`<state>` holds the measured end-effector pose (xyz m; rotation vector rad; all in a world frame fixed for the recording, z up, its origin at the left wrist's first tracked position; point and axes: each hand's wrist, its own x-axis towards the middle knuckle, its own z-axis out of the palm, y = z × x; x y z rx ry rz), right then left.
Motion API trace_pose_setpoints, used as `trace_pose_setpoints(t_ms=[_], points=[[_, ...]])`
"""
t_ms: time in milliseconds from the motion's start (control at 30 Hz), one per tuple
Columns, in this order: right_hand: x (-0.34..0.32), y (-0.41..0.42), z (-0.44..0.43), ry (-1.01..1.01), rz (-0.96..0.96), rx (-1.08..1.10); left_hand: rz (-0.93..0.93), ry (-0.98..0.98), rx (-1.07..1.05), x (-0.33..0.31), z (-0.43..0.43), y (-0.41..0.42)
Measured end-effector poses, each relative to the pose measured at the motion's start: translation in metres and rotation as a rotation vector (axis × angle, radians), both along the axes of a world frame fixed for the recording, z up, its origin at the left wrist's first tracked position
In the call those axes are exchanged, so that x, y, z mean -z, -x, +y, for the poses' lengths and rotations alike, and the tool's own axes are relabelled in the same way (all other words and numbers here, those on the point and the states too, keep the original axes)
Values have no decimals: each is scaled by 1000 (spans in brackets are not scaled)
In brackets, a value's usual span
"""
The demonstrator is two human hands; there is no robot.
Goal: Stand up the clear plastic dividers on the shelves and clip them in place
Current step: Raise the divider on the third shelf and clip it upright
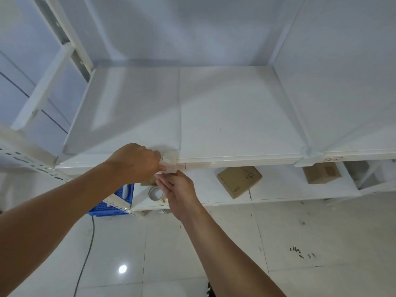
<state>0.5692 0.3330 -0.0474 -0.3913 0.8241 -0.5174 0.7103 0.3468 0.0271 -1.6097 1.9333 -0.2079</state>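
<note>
Both hands are working at the shelf's front lip: the left hand (137, 161) is pinching the clear clip (170, 162) from the side while the right hand (177, 189), fingers pressed together, is pushing up beneath it. The upright clear divider (179, 108) is standing just beyond the fingertips; uneven pressure could probably skew the clip and tip it.

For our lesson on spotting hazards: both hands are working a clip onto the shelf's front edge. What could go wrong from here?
1. The clip is pinched only by fingertips of the left hand and right hand; it could slip and drop onto the lower shelf or the floor.
2. The clear divider is hard to see, so the clip may seat crooked or miss it.
3. Fingers might get nipped as it snaps on.
</note>
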Motion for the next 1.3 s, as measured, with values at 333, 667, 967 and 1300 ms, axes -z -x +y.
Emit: trace_pose_setpoints(t_ms=[333,667,967,1300], points=[[-2,19,-10,12,-20,-7,9,-72,86,-7,-9,20],[0,27,-13,62,-21,-34,75,41,-24,6,-10,22],[-20,55,-12,321,380,-368,232,34,-131,-3,-5,14],[-97,40,-54,1123,615,-553,108,187,-259,-19,43,-79]])
